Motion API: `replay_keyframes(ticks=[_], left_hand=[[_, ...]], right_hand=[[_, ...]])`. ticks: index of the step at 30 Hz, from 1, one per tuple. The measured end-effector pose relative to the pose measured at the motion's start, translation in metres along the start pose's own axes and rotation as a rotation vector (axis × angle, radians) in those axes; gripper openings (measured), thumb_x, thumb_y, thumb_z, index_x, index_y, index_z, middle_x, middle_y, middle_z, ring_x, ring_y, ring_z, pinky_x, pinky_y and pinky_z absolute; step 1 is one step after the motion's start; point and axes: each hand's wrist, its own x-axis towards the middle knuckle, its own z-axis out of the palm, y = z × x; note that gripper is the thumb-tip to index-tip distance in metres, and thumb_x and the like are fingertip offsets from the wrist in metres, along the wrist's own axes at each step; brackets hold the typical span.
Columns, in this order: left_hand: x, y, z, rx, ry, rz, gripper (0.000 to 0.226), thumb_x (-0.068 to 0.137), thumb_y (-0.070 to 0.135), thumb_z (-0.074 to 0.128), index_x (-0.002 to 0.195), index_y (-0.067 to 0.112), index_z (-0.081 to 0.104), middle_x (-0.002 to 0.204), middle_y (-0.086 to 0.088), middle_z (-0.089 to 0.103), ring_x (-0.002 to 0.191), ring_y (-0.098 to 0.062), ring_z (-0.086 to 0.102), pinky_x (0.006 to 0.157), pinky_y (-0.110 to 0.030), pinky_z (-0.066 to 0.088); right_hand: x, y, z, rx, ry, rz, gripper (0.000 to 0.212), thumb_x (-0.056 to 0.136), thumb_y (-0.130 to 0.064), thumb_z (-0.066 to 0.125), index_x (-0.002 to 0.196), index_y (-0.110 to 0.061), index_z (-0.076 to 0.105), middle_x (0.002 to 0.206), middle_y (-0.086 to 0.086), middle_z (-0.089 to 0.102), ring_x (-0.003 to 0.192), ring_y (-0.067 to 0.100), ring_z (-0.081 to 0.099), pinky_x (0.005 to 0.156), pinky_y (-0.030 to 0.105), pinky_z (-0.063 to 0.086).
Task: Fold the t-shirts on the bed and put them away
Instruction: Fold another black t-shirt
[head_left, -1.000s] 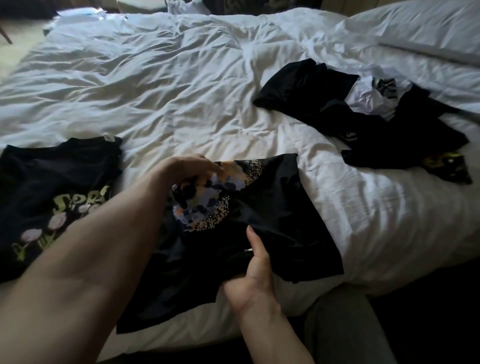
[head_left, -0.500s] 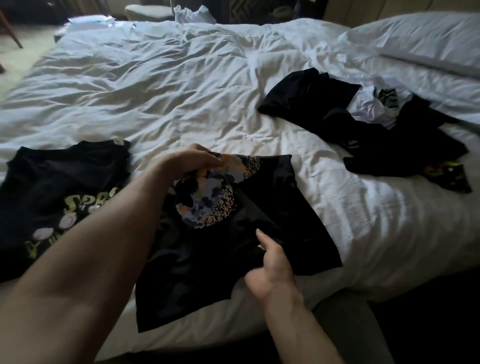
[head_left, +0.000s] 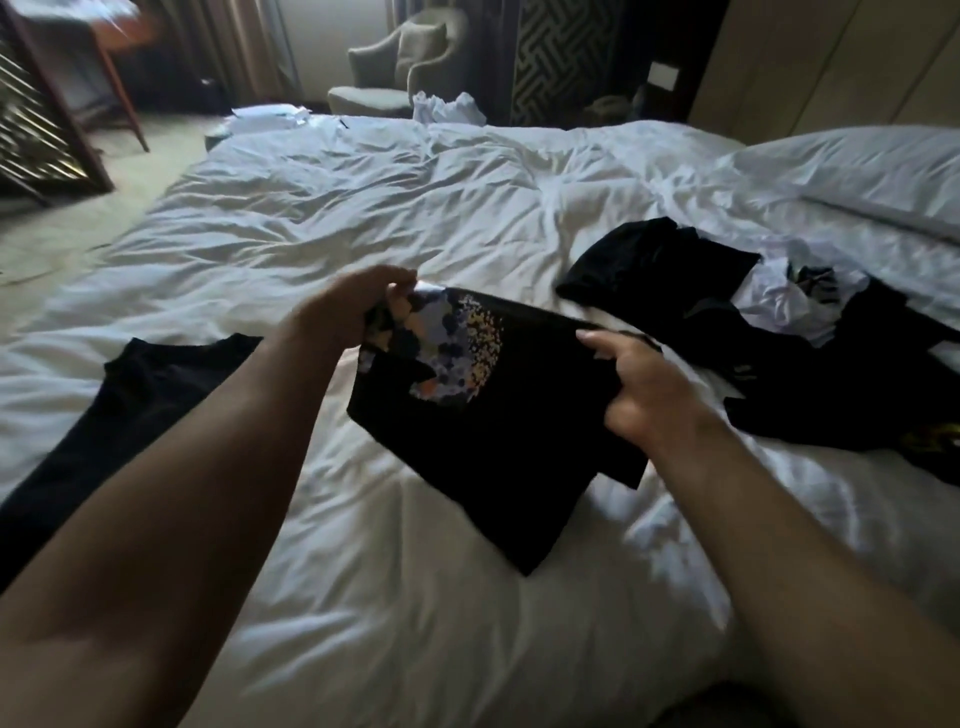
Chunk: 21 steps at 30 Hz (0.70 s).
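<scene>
Folded black t-shirt (head_left: 498, 431), soft cotton with a speckled round print, held above the rumpled white duvet (head_left: 363, 218). Left hand (head_left: 353, 306) pinches its upper left corner; right hand (head_left: 644, 384) grips the right edge, fingers curled. Limp heap of dark clothes (head_left: 779, 353) at right.

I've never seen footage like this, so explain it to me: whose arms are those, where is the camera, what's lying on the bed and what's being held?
The camera sits on a person's head, looking forward and down, so the arms are their own. The left hand and right hand each grip an edge of a black printed t-shirt, holding it over the white bed. Another black t-shirt lies flat on the left. A pile of dark and white clothes lies on the right.
</scene>
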Motion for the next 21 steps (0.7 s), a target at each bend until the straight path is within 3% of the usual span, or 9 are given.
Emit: replay_keyframes(ticks=[4, 6, 9, 11, 12, 13, 15, 18, 21], left_hand=[[-0.012, 0.039, -0.002, -0.133, 0.123, 0.2, 0.04, 0.099, 0.021, 0.052, 0.06, 0.013, 0.051, 0.037, 0.003, 0.049, 0.031, -0.01, 0.046, 0.035, -0.015, 0.036], [-0.023, 0.051, -0.003, -0.19, 0.22, 0.338, 0.032, 0.095, 0.02, 0.06, 0.064, 0.013, 0.054, 0.042, 0.002, 0.053, 0.039, -0.013, 0.05, 0.044, -0.02, 0.04], [-0.046, 0.026, -0.005, -0.145, 0.326, 0.503, 0.021, 0.089, 0.022, 0.065, 0.072, 0.011, 0.062, 0.052, -0.001, 0.06, 0.048, -0.019, 0.055, 0.048, -0.026, 0.044], [-0.068, -0.025, -0.002, -0.132, 0.33, 0.567, 0.019, 0.083, 0.028, 0.067, 0.082, 0.009, 0.066, 0.063, -0.004, 0.065, 0.056, -0.021, 0.06, 0.051, -0.028, 0.047], [-0.083, -0.057, 0.001, -0.116, 0.336, 0.563, 0.019, 0.081, 0.029, 0.067, 0.086, 0.011, 0.068, 0.07, -0.004, 0.068, 0.063, -0.019, 0.062, 0.055, -0.027, 0.049], [-0.099, -0.09, 0.005, -0.092, 0.352, 0.542, 0.016, 0.083, 0.027, 0.066, 0.087, 0.012, 0.069, 0.073, 0.0, 0.07, 0.066, -0.014, 0.064, 0.056, -0.024, 0.05], [-0.13, -0.149, 0.011, -0.062, 0.394, 0.434, 0.01, 0.083, 0.021, 0.067, 0.083, 0.011, 0.068, 0.068, 0.003, 0.07, 0.063, -0.008, 0.062, 0.056, -0.024, 0.051], [-0.158, -0.204, 0.011, 0.003, 0.384, 0.22, 0.041, 0.066, 0.039, 0.069, 0.082, 0.001, 0.067, 0.066, -0.004, 0.067, 0.065, -0.021, 0.058, 0.056, -0.027, 0.048], [-0.159, -0.213, 0.002, 0.065, 0.37, 0.13, 0.056, 0.059, 0.046, 0.07, 0.085, -0.003, 0.065, 0.069, -0.014, 0.064, 0.063, -0.021, 0.058, 0.058, -0.029, 0.044]], right_hand=[[0.018, -0.061, 0.025, -0.09, -0.124, -0.133, 0.017, 0.094, -0.01, 0.058, 0.08, -0.007, 0.068, 0.061, 0.004, 0.067, 0.054, 0.015, 0.067, 0.055, 0.024, 0.056], [0.02, -0.077, 0.029, -0.086, -0.168, -0.213, 0.012, 0.092, -0.011, 0.061, 0.089, -0.004, 0.07, 0.067, 0.003, 0.066, 0.061, 0.015, 0.066, 0.069, 0.026, 0.056], [0.012, -0.066, 0.01, -0.089, -0.23, -0.278, 0.017, 0.093, -0.007, 0.059, 0.086, -0.008, 0.075, 0.072, 0.0, 0.071, 0.064, 0.009, 0.068, 0.064, 0.019, 0.055], [0.003, -0.036, -0.009, -0.2, -0.197, -0.293, 0.018, 0.092, -0.001, 0.061, 0.101, -0.01, 0.074, 0.088, -0.004, 0.073, 0.081, 0.001, 0.068, 0.08, 0.013, 0.053], [0.0, -0.012, -0.024, -0.233, -0.221, -0.239, 0.019, 0.094, -0.001, 0.058, 0.106, -0.01, 0.07, 0.084, -0.006, 0.074, 0.081, -0.001, 0.068, 0.082, 0.013, 0.053], [-0.004, 0.013, -0.038, -0.261, -0.22, -0.172, 0.017, 0.096, 0.0, 0.054, 0.104, -0.01, 0.066, 0.073, -0.009, 0.073, 0.073, -0.002, 0.069, 0.073, 0.013, 0.054], [-0.014, 0.063, -0.065, -0.258, -0.237, 0.018, 0.017, 0.092, 0.002, 0.054, 0.103, -0.002, 0.066, 0.074, 0.002, 0.073, 0.068, 0.012, 0.071, 0.062, 0.024, 0.059], [-0.022, 0.106, -0.089, -0.209, -0.224, 0.204, 0.026, 0.083, 0.001, 0.062, 0.109, 0.003, 0.066, 0.1, 0.022, 0.07, 0.089, 0.034, 0.07, 0.078, 0.042, 0.06], [-0.028, 0.109, -0.093, -0.115, -0.209, 0.24, 0.033, 0.087, -0.007, 0.062, 0.119, 0.002, 0.066, 0.116, 0.023, 0.068, 0.107, 0.036, 0.067, 0.089, 0.044, 0.057]])
